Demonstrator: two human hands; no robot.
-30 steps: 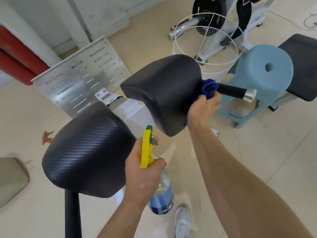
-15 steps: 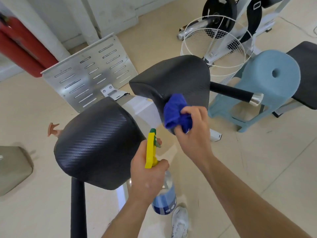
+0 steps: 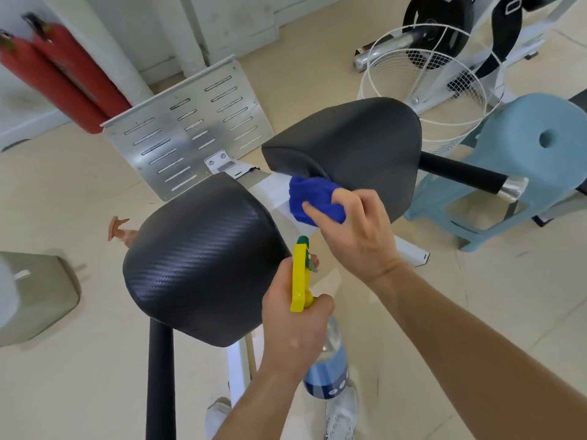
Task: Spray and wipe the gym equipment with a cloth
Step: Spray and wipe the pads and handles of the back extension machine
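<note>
Two black textured pads of a gym machine fill the middle of the head view: the left pad point(image 3: 203, 265) nearer me and the right pad point(image 3: 359, 144) farther off. My right hand point(image 3: 355, 236) grips a bunched blue cloth point(image 3: 313, 198) pressed against the near left underside of the right pad, beside the white frame point(image 3: 273, 192). Below it, my left hand point(image 3: 292, 325) holds a spray bottle point(image 3: 327, 369) with a yellow trigger head point(image 3: 300, 274) and a blue label, nozzle pointing up between the pads.
A black handle bar with a chrome tip point(image 3: 470, 174) sticks out right of the right pad. A light blue plastic stool point(image 3: 533, 147), a white wire basket point(image 3: 425, 84), a slotted metal plate point(image 3: 187, 131), red extinguishers point(image 3: 60, 74) and a weight plate point(image 3: 435, 20) stand around on the beige floor.
My right hand has slid the blue cloth from the handle side of the right pad, across its near face, down to its left lower edge. My left hand keeps holding the bottle.
</note>
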